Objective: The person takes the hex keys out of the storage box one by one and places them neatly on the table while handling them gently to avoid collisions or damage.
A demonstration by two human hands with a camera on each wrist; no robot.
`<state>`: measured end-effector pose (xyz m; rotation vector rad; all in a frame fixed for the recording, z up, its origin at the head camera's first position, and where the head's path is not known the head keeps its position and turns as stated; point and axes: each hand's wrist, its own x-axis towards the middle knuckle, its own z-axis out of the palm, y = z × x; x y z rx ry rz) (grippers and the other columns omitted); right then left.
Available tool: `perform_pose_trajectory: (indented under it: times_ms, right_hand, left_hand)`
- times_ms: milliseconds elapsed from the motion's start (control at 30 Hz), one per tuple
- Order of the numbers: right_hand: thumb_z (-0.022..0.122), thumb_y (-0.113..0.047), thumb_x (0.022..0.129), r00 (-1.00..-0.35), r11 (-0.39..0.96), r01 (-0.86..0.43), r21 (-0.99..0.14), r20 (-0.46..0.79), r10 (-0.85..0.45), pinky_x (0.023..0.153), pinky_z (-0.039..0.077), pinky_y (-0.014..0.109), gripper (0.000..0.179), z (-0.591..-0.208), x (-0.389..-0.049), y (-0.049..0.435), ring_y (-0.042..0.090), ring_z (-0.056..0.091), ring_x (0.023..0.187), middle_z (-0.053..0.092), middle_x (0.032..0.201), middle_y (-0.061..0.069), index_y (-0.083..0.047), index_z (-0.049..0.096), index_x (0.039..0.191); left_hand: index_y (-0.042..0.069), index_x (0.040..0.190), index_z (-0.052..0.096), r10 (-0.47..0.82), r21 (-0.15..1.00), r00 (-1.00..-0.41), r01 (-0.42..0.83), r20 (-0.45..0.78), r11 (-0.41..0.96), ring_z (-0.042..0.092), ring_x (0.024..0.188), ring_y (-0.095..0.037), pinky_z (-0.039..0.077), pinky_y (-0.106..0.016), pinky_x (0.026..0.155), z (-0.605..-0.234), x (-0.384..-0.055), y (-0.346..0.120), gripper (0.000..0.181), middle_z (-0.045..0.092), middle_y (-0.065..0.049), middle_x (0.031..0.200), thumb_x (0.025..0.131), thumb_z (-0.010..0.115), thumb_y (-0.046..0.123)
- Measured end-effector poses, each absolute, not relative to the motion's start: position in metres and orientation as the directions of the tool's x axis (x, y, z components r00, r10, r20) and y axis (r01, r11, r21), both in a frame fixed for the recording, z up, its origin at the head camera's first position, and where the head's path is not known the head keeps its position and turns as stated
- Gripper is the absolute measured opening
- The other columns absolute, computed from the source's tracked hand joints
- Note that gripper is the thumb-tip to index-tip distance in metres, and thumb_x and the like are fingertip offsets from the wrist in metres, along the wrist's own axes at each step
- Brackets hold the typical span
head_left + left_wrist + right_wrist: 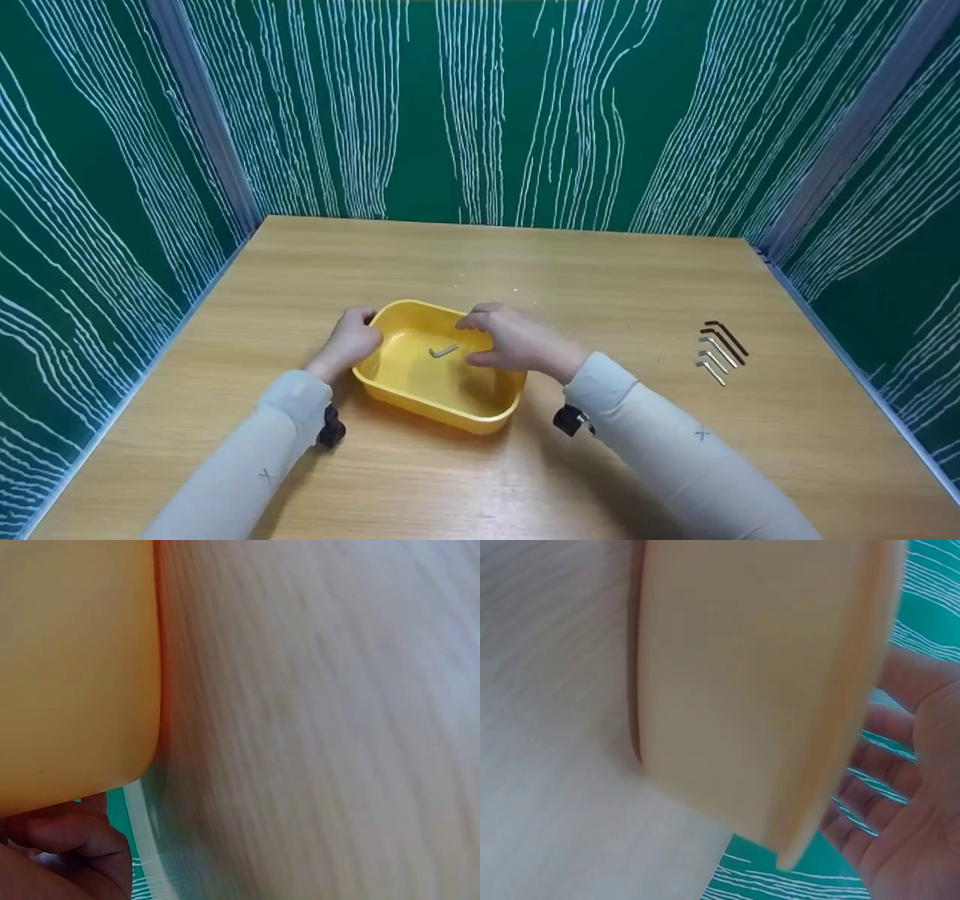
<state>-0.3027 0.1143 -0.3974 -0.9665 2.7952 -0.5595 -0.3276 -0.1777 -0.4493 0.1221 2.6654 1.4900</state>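
A yellow plastic tray [431,407] sits slightly turned on the table in the head view. My left hand [349,343] grips its left end, thumb over the rim and fingers outside; the left wrist view shows its curled fingers [71,836] beside the tray wall [75,675]. Over the tray's right part hovers my right hand [521,341], its fingers spread and loosely bent, holding nothing. In the right wrist view that hand [930,757] appears beyond the tray's rim [832,765]. One small silver L-shaped hex key [444,352] lies on the tray's floor, left of the right fingertips.
To the right on the wooden table [615,285], several L-shaped hex keys [718,352] lie in a slanted row, dark ones at the back and silver ones in front. Green walls [416,112] with white wavy lines border the table's back and sides.
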Motion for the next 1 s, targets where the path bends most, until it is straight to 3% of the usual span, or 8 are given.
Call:
perform_pose_trajectory:
  times_ms: [167,367,633,833,1000]
  right_hand:
    - [0.083,-0.023,0.097,-0.769,0.708,-0.575,-0.411,-0.025,-0.639,0.115,0.053,0.053,0.051,-0.407,-0.305,0.108,0.038,0.065,0.129,0.069,0.143,0.018,-0.004,0.069,0.143]
    - [0.079,-0.029,0.100,-0.745,0.715,-0.604,-0.353,-0.070,-0.664,0.116,0.052,0.051,0.047,-0.417,-0.306,0.100,0.033,0.066,0.131,0.070,0.145,0.011,-0.011,0.071,0.142]
    - [0.079,-0.031,0.100,-0.674,0.666,-0.688,-0.286,-0.086,-0.734,0.113,0.054,0.045,0.048,-0.422,-0.306,0.093,0.028,0.067,0.121,0.073,0.139,0.007,-0.016,0.070,0.145]
    - [0.074,-0.024,0.104,-0.611,0.614,-0.756,-0.227,-0.094,-0.786,0.119,0.049,0.046,0.049,-0.426,-0.308,0.090,0.033,0.064,0.134,0.068,0.147,0.013,-0.009,0.065,0.150]
    - [0.069,-0.021,0.106,-0.609,0.623,-0.754,-0.209,-0.132,-0.782,0.123,0.045,0.046,0.047,-0.429,-0.311,0.086,0.034,0.059,0.143,0.063,0.154,0.014,-0.009,0.063,0.151]
  left_hand:
    - [-0.007,0.123,0.071,0.104,0.854,-0.993,0.013,-0.048,0.520,0.061,0.098,-0.024,0.050,-0.028,0.085,-0.450,-0.329,-0.177,0.040,0.069,-0.018,0.111,0.092,0.046,-0.002]
    - [-0.007,0.129,0.070,0.098,0.859,-0.993,-0.002,-0.061,0.512,0.061,0.102,-0.026,0.053,-0.034,0.093,-0.451,-0.329,-0.176,0.042,0.069,-0.020,0.118,0.093,0.047,-0.003]
    - [-0.006,0.126,0.071,0.106,0.861,-0.993,0.002,-0.060,0.509,0.061,0.096,-0.024,0.052,-0.030,0.085,-0.449,-0.328,-0.177,0.040,0.069,-0.019,0.114,0.094,0.047,-0.002]
    - [-0.005,0.117,0.071,0.124,0.860,-0.991,0.015,-0.056,0.509,0.059,0.088,-0.021,0.050,-0.027,0.075,-0.449,-0.327,-0.179,0.036,0.067,-0.014,0.104,0.093,0.045,-0.001]
    - [-0.005,0.116,0.071,0.118,0.856,-0.992,0.019,-0.049,0.516,0.059,0.091,-0.021,0.049,-0.026,0.078,-0.448,-0.328,-0.179,0.036,0.067,-0.014,0.104,0.093,0.045,-0.001]
